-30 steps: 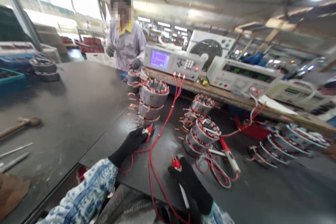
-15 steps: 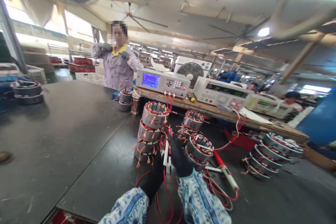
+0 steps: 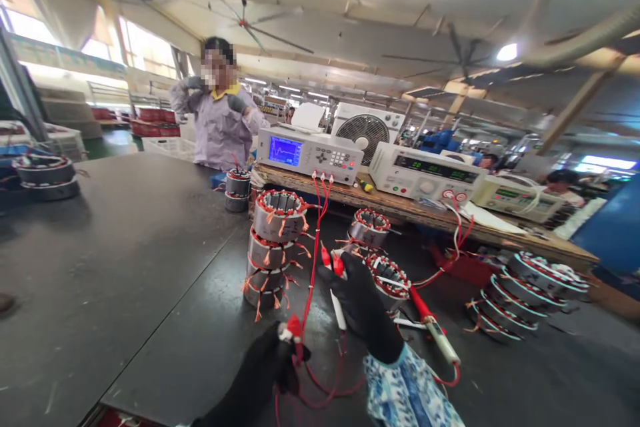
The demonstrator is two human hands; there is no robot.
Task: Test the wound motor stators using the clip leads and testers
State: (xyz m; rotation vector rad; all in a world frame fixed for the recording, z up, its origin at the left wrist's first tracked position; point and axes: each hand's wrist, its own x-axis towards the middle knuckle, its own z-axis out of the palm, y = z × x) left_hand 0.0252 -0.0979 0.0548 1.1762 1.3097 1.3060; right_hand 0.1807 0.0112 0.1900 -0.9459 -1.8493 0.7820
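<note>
Red clip [image 3: 294,329], head view: held at the fingertips of the left hand [image 3: 265,370], which wears a black glove and is clenched on it low in the frame, above the dark counter [image 3: 125,247]. Just to the right and higher, the right hand [image 3: 363,307], also in a black glove, grasps two more clips [image 3: 331,260] with their red tips pointing up, together with a white lead [image 3: 338,312] that hangs below the fingers. Red wires [image 3: 313,267] run from the clips up to a tester [image 3: 310,153] with a lit blue screen, which stands on a wooden board [image 3: 400,210] along the far side of the counter. A stack of motor cores [image 3: 273,247] with copper windings stands on the counter just left of the wires, beyond the left hand. More cores [image 3: 387,277] sit behind the right hand, partly hidden by it. A red-handled probe [image 3: 433,323] lies on the counter to the right of that hand, and low stacks of wider cores [image 3: 525,287] lie well apart at the far right. A second meter [image 3: 430,173] with green digits stands on the board beside the tester, with a fan [image 3: 367,133] behind them. A co-worker [image 3: 220,127] in a pale jacket stands at the counter's far end, both gloved hands raised to collar height.
</note>
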